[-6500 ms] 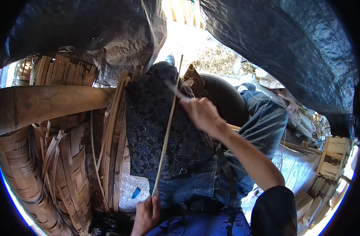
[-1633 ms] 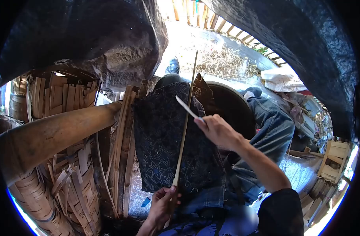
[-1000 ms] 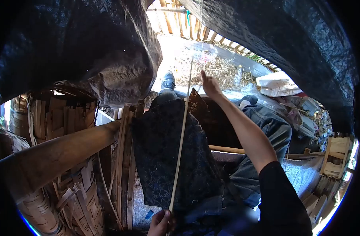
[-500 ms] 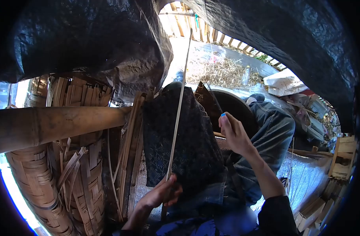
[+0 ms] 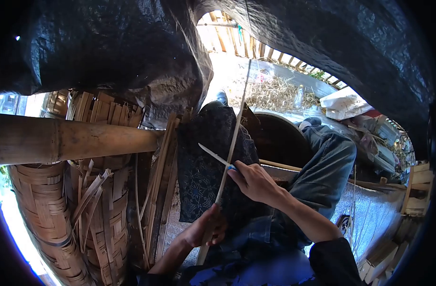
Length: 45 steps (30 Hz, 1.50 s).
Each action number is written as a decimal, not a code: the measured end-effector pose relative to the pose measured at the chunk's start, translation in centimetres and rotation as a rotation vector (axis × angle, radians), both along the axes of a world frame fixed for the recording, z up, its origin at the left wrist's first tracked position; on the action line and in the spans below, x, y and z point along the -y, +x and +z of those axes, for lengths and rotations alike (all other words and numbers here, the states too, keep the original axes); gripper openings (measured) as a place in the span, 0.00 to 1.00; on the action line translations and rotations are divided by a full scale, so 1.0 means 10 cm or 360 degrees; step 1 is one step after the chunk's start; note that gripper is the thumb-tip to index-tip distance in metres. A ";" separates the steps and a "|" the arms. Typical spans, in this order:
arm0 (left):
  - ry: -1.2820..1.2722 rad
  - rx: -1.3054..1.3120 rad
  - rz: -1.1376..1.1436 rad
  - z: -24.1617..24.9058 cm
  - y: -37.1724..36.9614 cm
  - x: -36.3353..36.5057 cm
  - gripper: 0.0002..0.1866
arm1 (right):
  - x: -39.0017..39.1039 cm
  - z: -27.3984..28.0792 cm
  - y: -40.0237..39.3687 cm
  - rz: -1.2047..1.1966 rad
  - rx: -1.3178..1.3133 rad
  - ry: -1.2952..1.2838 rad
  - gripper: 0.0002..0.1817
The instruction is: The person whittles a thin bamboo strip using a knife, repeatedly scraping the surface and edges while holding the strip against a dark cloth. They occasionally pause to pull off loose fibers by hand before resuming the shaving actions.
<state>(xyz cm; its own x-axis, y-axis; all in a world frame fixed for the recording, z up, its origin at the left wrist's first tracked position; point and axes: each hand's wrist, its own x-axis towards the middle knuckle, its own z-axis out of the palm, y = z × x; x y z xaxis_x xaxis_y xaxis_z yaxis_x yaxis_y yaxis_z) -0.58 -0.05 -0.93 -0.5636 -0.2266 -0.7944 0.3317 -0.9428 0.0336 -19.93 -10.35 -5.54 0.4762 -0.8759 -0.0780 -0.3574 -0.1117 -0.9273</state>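
A long thin pale strip (image 5: pixel 238 125) rises from my lap toward the bright opening at the top. My left hand (image 5: pixel 206 227) is closed round its lower part. Higher up, my right hand (image 5: pixel 256 183) grips a knife (image 5: pixel 212 153), its narrow blade pointing up and left across the strip. Something blue shows at my right thumb. A dark patterned cloth (image 5: pixel 194 190) covers my leg behind the strip. The knife's handle is hidden inside my right hand.
Woven bamboo baskets (image 5: pixel 41 205) stand at the left under a thick bamboo pole (image 5: pixel 84 139). Dark sheeting (image 5: pixel 108 47) hangs overhead. Beyond my knees are a round dark basin (image 5: pixel 280 140), straw, a clear bottle (image 5: pixel 299 97) and a white bundle (image 5: pixel 344 102).
My right hand has moved left and down to the strip, and the knife blade now crosses it. The strip's upper end has shifted right. My left hand still holds the strip.
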 end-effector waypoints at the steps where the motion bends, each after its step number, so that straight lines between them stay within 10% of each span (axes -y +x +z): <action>1: 0.0006 0.0001 -0.0002 0.01 0.01 -0.03 0.30 | -0.01 -0.05 0.01 0.0028 -0.0054 -0.0014 0.17; 12: -0.1273 0.1760 -0.0908 0.34 -0.01 -0.02 0.25 | -0.02 0.00 0.05 0.0108 -0.0244 -0.0032 0.17; 20: -0.0414 0.0462 -0.0062 0.17 0.14 0.05 0.22 | -0.07 0.15 -0.08 0.0235 -0.0337 0.0022 0.21; 45: 0.0077 0.0059 0.0282 0.23 0.01 -0.15 0.19 | -0.16 -0.19 -0.11 0.0053 -0.0578 0.0141 0.26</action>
<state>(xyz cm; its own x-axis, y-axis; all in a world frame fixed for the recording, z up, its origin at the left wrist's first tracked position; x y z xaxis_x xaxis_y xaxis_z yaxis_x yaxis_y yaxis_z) -0.50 1.42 1.41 -0.4885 -0.2804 -0.8263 0.4918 -0.8707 0.0047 -21.03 -8.78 -7.41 0.4318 -0.8426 -0.3218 -0.6623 -0.0540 -0.7473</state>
